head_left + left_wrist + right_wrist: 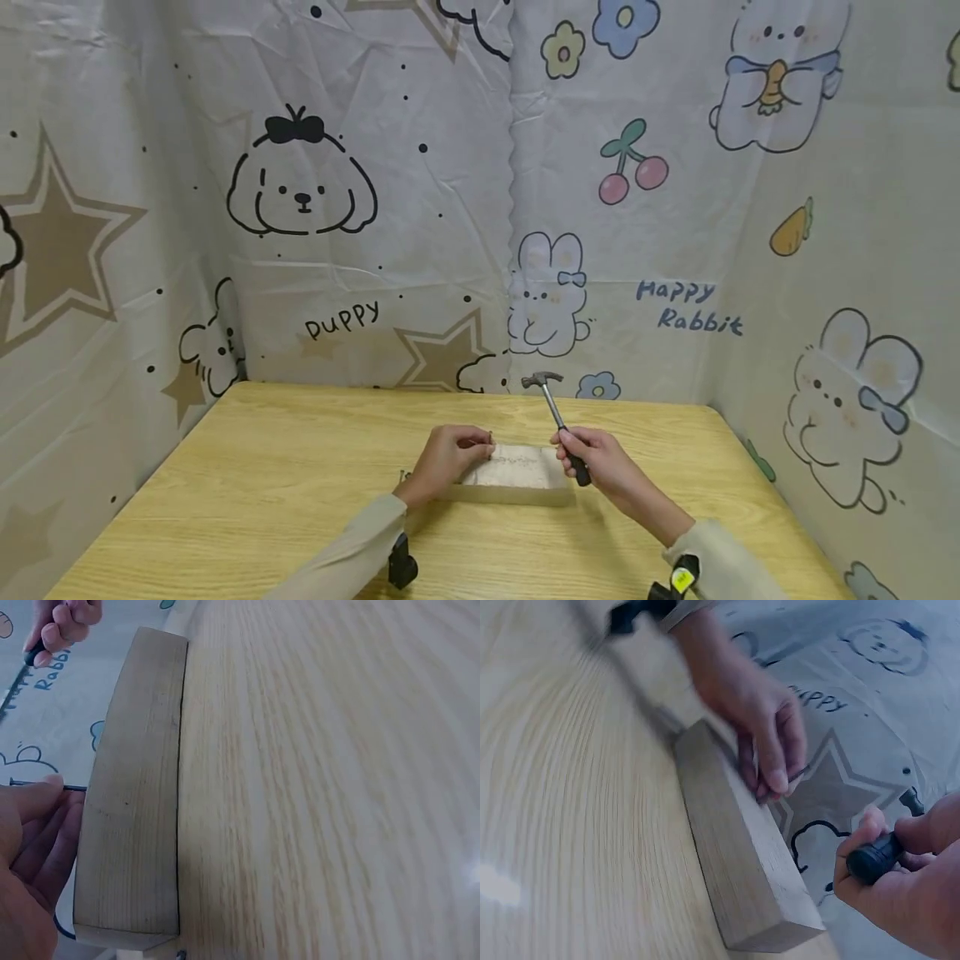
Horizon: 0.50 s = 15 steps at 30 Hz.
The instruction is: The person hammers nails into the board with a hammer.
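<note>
A pale wooden block (510, 495) lies on the table in front of me. My left hand (444, 460) rests at the left part of its top and pinches a nail (26, 783) between thumb and fingers. The nail stands upright, its point at the block's top face; the fingers cover much of its shank. In my right hand (603, 467) is a claw hammer (553, 407), gripped by its black handle (874, 859). The hammer's head is raised above and beyond the block, apart from the nail.
Small metal pieces (405, 476), perhaps nails, lie by the block's left end, partly hidden by my left wrist. The wood-grain table (300, 450) meets printed cloth walls (450, 208) at the back and both sides.
</note>
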Motion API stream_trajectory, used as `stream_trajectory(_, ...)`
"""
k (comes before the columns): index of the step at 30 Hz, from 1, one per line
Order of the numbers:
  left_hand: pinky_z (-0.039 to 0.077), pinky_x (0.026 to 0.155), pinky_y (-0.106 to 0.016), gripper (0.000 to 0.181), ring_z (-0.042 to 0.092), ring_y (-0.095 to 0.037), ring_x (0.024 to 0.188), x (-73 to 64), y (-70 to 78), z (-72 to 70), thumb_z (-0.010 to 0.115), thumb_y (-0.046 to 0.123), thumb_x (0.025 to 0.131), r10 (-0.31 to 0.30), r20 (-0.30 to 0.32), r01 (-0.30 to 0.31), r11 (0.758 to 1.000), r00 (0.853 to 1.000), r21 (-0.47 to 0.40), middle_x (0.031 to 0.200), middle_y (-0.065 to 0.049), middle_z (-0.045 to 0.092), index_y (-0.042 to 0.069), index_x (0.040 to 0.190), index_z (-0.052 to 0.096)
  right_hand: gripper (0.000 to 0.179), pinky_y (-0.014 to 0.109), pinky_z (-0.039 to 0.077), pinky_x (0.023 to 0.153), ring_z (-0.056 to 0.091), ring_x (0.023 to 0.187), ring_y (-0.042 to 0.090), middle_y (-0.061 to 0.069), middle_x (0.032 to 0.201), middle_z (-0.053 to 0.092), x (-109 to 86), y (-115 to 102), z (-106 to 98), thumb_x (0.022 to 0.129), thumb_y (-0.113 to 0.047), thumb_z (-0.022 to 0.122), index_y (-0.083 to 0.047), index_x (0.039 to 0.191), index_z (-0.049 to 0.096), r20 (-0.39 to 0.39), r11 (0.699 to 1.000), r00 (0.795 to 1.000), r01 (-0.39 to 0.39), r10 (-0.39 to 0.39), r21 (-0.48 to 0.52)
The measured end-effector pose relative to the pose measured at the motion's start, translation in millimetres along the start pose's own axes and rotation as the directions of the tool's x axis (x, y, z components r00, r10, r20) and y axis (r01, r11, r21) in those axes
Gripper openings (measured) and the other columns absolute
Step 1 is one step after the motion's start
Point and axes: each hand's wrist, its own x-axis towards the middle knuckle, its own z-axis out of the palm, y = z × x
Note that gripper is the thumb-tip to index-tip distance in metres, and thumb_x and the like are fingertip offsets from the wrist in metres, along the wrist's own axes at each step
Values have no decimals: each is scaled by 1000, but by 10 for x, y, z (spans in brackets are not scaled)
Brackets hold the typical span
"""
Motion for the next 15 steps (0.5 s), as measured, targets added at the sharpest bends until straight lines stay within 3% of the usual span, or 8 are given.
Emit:
stream_trajectory(3,60,83,-28,14,76,-23,95,-14,14,-24,73,10,99,7,8,-7,1000,1000,8,106,-11,80,1,107,80,35,22,53,75,57,82,9,1,98,63,-1,53,-41,115,-23,46,6,129,57,89,974,990,-124,108,187)
stream_trajectory(6,61,83,-29,14,76,-24,96,-16,11,-34,72,10,100,9,18,-9,1000,1000,26,107,-11,79,2,108,80,40,22,54,78,60,84,9,0,102,66,-37,125,-61,114,-24,47,8,138,53,152,948,974,-200,165,248)
stream_trajectory(11,59,84,-26,13,75,-21,98,4,5,-27,73,11,99,-27,5,26,999,1000,39,107,-8,80,4,108,81,42,21,52,79,59,87,7,0,102,66,-87,242,-59,113,-21,48,12,140,51,151,958,973,-205,176,202)
stream_trajectory(15,58,81,-23,15,75,-19,95,10,18,-25,73,12,100,-44,13,44,999,999,31,107,-8,79,1,108,80,40,22,53,76,57,86,8,1,98,65,-115,290,-55,112,-20,52,13,134,57,34,983,987,-160,157,85)
